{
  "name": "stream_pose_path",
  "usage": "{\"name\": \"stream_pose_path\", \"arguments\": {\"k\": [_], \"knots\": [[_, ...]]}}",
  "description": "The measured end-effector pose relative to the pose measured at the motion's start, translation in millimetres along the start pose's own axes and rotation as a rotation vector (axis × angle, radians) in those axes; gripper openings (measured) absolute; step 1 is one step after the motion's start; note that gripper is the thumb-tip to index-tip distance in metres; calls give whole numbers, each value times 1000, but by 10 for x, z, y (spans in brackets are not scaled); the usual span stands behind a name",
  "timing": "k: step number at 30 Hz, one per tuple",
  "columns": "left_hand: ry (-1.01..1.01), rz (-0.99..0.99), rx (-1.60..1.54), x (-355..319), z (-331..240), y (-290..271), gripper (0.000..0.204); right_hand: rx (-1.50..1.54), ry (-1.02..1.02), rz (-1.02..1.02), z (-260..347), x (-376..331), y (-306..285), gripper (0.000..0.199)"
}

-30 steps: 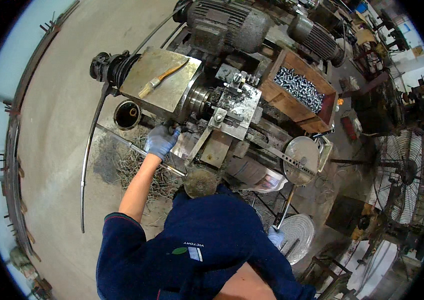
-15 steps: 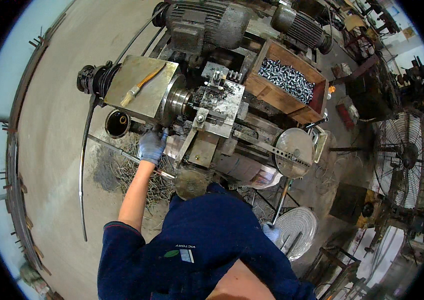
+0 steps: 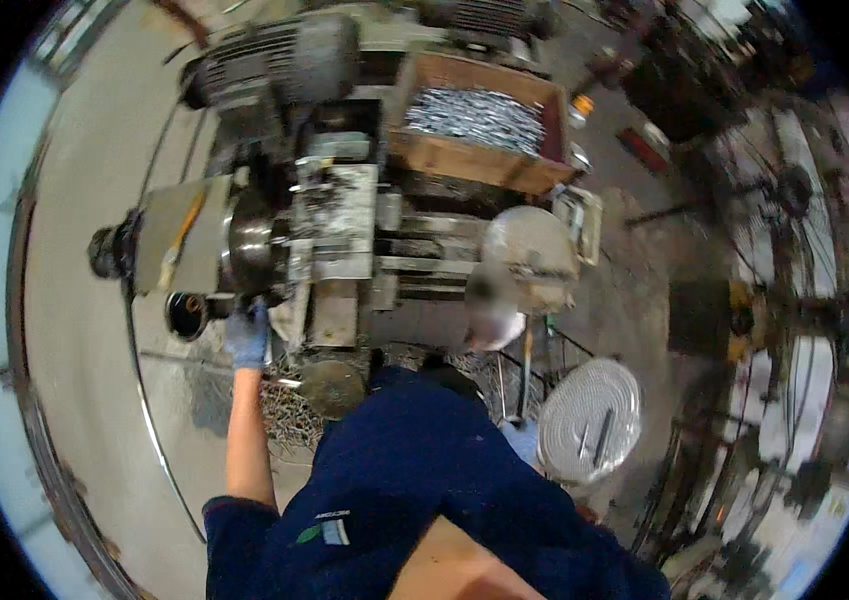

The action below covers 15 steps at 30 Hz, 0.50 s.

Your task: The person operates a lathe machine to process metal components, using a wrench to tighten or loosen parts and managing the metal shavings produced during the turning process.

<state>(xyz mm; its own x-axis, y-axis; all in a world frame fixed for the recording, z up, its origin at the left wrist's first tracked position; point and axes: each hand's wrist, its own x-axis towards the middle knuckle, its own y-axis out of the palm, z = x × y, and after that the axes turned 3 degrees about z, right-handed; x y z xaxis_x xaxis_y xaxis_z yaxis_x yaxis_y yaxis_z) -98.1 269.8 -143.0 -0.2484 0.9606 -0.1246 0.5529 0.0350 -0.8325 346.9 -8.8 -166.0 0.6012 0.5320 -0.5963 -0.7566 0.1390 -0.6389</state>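
Observation:
My left hand (image 3: pixel 248 338), in a blue-grey glove, reaches up to the underside of the round metal chuck (image 3: pixel 251 244) of a lathe-like machine. Its fingertips are blurred against dark metal, so their grip cannot be made out. At my right side, partly covered by my shirt, my right gloved hand (image 3: pixel 522 440) closes on the lower end of a long lever (image 3: pixel 528 372). That lever hangs below a round plate (image 3: pixel 530 245). Metal chips cover the tool slide (image 3: pixel 337 225) right of the chuck.
A wooden box (image 3: pixel 475 160) of small shiny metal parts sits behind the slide. On the headstock cover lies a brush (image 3: pixel 183 240). A dark cup (image 3: pixel 187 315) is left of my left hand. Metal shavings (image 3: pixel 290 415) litter the floor, and a round ridged disc (image 3: pixel 590 420) stands at right.
The whole view has turned and shifted, with the machine now further left and blurred. My left hand has come up close under the chuck. My right hand stays at the lever's end.

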Motion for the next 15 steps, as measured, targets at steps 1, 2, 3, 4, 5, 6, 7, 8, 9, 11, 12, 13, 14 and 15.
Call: {"name": "stream_pose_path", "arguments": {"k": [1,2,3,4,5,6,7,8,9,11,12,13,14,15], "knots": [[36,-27,89,52,159,80,41,32,13,-1,-5,-23,-5,16],[25,-141,36,7,139,86,45,69,11,11,-43,4,64,16],[-65,-70,57,40,114,86,45,105,6,25,-94,14,108,16],[-159,-2,81,77,91,90,45,163,7,10,-151,6,127,16],[-95,-18,84,114,95,92,45,222,2,2,-184,-5,168,17],[-39,-38,86,141,132,97,44,275,-9,-2,-221,7,223,17],[14,-59,87,161,172,103,44,524,-25,12,-486,122,358,13],[9,-17,94,184,206,120,44,767,-39,21,-777,246,497,11],[2,19,103,207,223,108,44,988,17,60,-807,272,535,10],[14,22,139,215,185,78,43,1396,135,98,-848,295,589,10],[32,-12,165,172,74,45,43,1583,196,96,-808,285,586,11],[50,-46,190,144,-9,22,42,1768,259,95,-770,273,578,12],[24,-20,193,139,-42,-9,43,1471,193,102,-672,212,546,12],[-7,6,193,130,-60,-26,43,1169,124,108,-513,114,469,11]]}}
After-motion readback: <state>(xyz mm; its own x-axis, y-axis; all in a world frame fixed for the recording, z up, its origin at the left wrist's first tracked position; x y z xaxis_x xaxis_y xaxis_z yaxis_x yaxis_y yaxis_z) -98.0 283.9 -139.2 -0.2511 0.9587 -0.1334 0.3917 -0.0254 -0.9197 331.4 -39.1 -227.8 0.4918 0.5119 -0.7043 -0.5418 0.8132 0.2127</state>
